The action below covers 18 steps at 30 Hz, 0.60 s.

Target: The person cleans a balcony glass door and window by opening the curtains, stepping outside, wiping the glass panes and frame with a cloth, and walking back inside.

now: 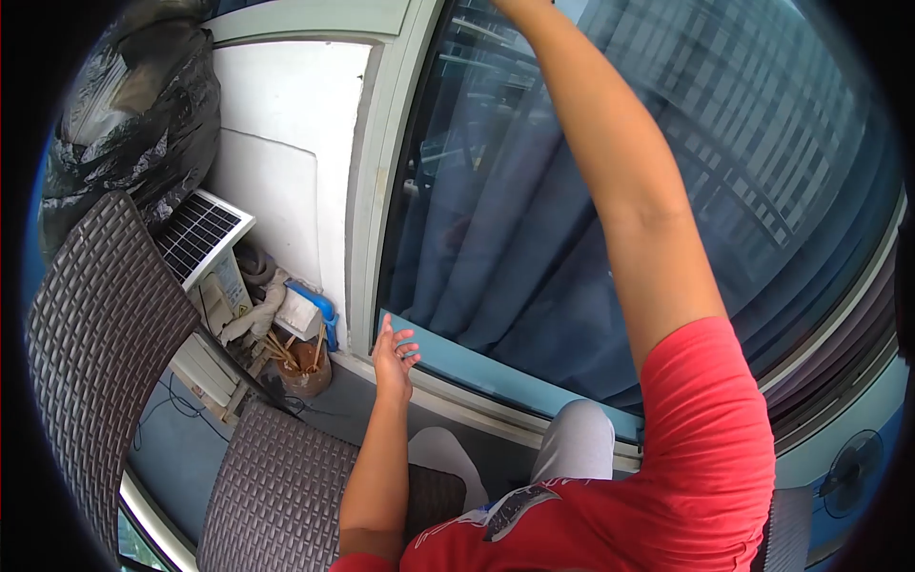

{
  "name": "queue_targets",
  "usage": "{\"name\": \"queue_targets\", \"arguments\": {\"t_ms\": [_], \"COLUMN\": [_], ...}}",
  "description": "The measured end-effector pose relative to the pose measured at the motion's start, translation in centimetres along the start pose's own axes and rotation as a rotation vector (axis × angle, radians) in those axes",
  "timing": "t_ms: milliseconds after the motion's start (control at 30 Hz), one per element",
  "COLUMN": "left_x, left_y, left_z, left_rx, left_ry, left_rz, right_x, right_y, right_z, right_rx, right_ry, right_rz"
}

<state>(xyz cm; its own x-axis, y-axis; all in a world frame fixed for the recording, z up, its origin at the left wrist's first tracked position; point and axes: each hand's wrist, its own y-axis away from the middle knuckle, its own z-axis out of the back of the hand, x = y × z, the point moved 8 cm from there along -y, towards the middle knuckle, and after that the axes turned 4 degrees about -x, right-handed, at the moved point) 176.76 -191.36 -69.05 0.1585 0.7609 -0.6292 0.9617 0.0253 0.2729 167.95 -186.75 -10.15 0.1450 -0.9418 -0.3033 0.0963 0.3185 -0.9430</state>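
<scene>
My left hand (394, 360) hangs in the air with its fingers apart and nothing in it, close to the lower frame (496, 384) of a glass door. My right arm stretches up across the glass (534, 210), and only the wrist and the edge of my right hand (522, 5) show at the top of the view. The fingers of that hand are cut off, so what it touches is hidden. Dark blue curtains hang behind the glass.
A brown woven chair (95, 353) stands at the left, its seat (276, 486) beside my legs. Behind it are a small solar panel (198, 234), a black plastic bag (143, 133), a pot of sticks (305, 372) and a blue object (319, 303). A fan (853, 472) shows at the right.
</scene>
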Motion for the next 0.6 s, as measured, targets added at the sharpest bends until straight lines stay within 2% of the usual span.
{"name": "queue_targets", "arguments": {"t_ms": [67,100,167,233,267,400,500,567,600], "left_x": [-0.9,-1.2,-2.2,-3.2,-3.5,-3.4,-3.1,-2.9,-2.7], "left_y": [0.1,0.2,0.5,0.7,0.8,0.8,0.8,0.6,0.8], "left_z": [0.0,0.0,0.2,0.7,1.0,2.0,1.5,1.5,1.0], "left_rx": [-0.026,-0.035,-0.045,-0.095,-0.118,-0.193,-0.133,-0.129,-0.102], "left_ry": [0.012,0.005,-0.002,-0.023,-0.032,-0.04,-0.173,-0.259,-0.321], "left_rz": [-0.023,-0.044,-0.091,-0.14,-0.171,-0.177,-0.213,-0.232,-0.245], "right_x": [2.1,4.8,8.4,11.8,13.2,18.4,20.7,21.9,21.8], "right_y": [7.9,13.7,25.1,35.8,41.0,57.4,66.9,76.2,75.2], "right_z": [-4.3,-4.3,-6.3,-7.4,-8.8,-11.5,-12.1,-14.9,-13.7], "right_rx": [0.048,-0.106,0.018,0.189,0.362,0.574,0.688,1.192,1.208], "right_ry": [-0.143,-0.192,-0.363,-0.331,-0.422,-0.424,-0.527,-0.694,-0.71], "right_rz": [0.003,0.207,0.135,0.089,0.006,-0.031,-0.052,-0.344,-0.365]}}
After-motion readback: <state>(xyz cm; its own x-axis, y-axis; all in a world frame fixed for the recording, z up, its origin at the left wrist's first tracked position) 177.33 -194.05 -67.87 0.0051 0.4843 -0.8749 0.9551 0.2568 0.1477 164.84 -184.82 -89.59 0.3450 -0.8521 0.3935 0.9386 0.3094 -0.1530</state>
